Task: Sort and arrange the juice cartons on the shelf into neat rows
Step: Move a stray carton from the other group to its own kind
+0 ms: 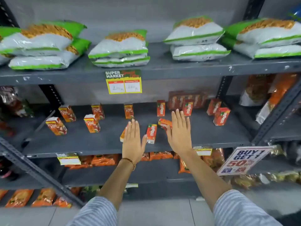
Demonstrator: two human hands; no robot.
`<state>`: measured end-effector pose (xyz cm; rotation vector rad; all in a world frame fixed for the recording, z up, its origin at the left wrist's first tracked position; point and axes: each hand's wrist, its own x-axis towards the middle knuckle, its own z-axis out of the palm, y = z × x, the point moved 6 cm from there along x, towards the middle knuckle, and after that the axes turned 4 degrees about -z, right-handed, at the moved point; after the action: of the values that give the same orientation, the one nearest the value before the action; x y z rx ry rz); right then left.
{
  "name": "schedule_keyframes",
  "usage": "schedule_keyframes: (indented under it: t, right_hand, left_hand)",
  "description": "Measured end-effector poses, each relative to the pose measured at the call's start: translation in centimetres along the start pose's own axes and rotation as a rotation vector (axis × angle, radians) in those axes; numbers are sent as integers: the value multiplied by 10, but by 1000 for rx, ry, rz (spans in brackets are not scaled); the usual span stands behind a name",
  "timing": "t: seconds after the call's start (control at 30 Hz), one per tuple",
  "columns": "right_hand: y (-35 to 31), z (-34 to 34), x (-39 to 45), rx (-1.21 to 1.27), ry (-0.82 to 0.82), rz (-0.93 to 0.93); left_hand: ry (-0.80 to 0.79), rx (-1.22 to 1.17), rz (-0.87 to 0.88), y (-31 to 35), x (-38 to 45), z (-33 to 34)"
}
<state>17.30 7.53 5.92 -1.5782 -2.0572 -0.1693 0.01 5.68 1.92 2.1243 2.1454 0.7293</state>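
Observation:
Small juice cartons stand scattered on the dark middle shelf [81, 141]. Several orange Real cartons [92, 123] are on the left half, several red Maaza cartons [221, 116] on the right half. One red Maaza carton [151, 133] stands upright between my hands. My left hand [132, 141] is flat with fingers extended, partly covering an orange carton [122, 136]. My right hand [179, 132] is also flat and spread, its thumb side touching a red carton [164, 123] lying on its side. Neither hand grips anything.
White and green bags [120, 48] are stacked on the shelf above. A yellow price tag [123, 85] hangs on that shelf's front edge. A multipack of cartons [187, 98] leans at the back right. Orange snack packets [104, 159] fill lower shelves. A promo sign [241, 160] juts out at right.

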Motion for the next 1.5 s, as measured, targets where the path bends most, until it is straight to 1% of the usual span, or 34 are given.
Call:
schedule_keyframes:
  t: [0.07,0.13,0.2,0.37,0.53,0.6,0.7,0.9,0.97,1.03,1.1,1.13,1.2,1.23,1.3,1.37,1.43,1.5]
  right_hand:
    - [15,22,4,31,-92,36]
    - [36,50,10,91,-235,70]
    - [53,74,22,133,-331,76]
    - [75,101,60,267,-389,139]
    - [79,121,83,314,-551,212]
    - [79,127,87,278,-599,214]
    - [78,133,91,205,-627,188]
    - [76,129,92,69,-609,130]
    - [76,124,90,51,-583,145]
    - [80,122,86,84,-579,217]
    - [90,120,80,233,-584,385]
    - [96,120,74,389,-580,514]
    - [98,114,58,824,-562,779]
    - [93,109,52,1004,-589,831]
    - [78,93,47,1238,-657,794]
    - [63,74,51,1394,-667,729]
    - [52,54,59,1494,-644,675]
    - [39,32,66,1563,-632,577]
  left_hand:
    - [-58,-6,-22,-9,-1,22]
    - [-94,49,-47,-20,-4,50]
    - [-153,81,-83,-29,-3,75]
    - [-255,91,-151,-38,7,105]
    - [-302,104,-187,-37,14,118]
    - [-313,114,-192,-39,16,120]
    - [-321,143,-184,-42,22,121]
    - [-358,181,-157,-45,27,123]
    - [-363,182,-156,-46,27,124]
    - [-368,189,-152,-45,27,123]
    - [-374,190,-149,-45,27,123]
    - [-370,189,-147,-45,27,122]
    - [-359,192,-144,-45,27,122]
    - [-359,193,-143,-45,26,122]
    - [-354,202,-142,-46,26,122]
    - [-350,216,-140,-46,27,122]
    - [-346,225,-136,-46,27,122]
    - [-339,230,-129,-46,27,122]
